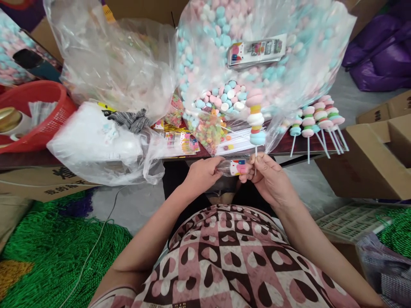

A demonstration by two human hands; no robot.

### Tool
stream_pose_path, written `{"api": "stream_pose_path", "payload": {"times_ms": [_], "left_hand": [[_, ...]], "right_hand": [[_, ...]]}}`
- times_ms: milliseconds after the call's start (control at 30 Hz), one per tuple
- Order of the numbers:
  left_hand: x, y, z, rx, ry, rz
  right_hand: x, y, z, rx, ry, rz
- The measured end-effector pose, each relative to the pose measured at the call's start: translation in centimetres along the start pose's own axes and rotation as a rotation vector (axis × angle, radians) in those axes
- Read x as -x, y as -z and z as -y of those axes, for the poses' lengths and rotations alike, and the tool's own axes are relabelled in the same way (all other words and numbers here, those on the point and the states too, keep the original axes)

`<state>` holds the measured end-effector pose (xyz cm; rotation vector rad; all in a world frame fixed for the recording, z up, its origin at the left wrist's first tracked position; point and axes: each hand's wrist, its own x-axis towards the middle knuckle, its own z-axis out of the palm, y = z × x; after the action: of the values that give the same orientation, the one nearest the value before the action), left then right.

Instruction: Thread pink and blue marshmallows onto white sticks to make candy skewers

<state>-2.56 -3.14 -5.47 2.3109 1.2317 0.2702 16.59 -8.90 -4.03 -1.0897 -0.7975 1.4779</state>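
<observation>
My right hand [269,173] grips the white stick of a candy skewer [256,117], which stands upright with pink, white and blue marshmallows and gummy rings between them. Between my two hands lies a clear printed wrapper bag [237,167]. Its left end is pinched in the fingers of my left hand [205,173], and its right end meets my right fingertips. Behind them, white sticks [239,141] are spread at the table edge beside a heap of gummy rings [210,130].
A large clear bag of marshmallows [199,51] fills the back, with a stack of printed wrappers [257,52] on it. Finished-looking skewers [321,113] lie at the right table edge. A red basket [61,111] stands left; an open cardboard box [372,154] sits right.
</observation>
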Motion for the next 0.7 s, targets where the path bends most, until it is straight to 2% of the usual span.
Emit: {"api": "stream_pose_path", "payload": {"times_ms": [167,300,467,700], "left_hand": [[0.3,0.0,1.6,0.477,-0.006,-0.036],[0.5,0.0,2.2,0.717,-0.03,-0.063],[0.3,0.1,2.1,0.83,0.001,-0.087],[0.3,0.0,2.8,0.825,0.013,-0.037]], "right_hand": [[1.0,1.2,2.0,0.105,0.077,-0.039],[2.2,3.3,3.5,0.379,0.199,-0.06],[3.5,5.3,4.8,0.76,0.272,-0.088],[3.8,6.6,5.5,0.94,0.29,-0.132]]}}
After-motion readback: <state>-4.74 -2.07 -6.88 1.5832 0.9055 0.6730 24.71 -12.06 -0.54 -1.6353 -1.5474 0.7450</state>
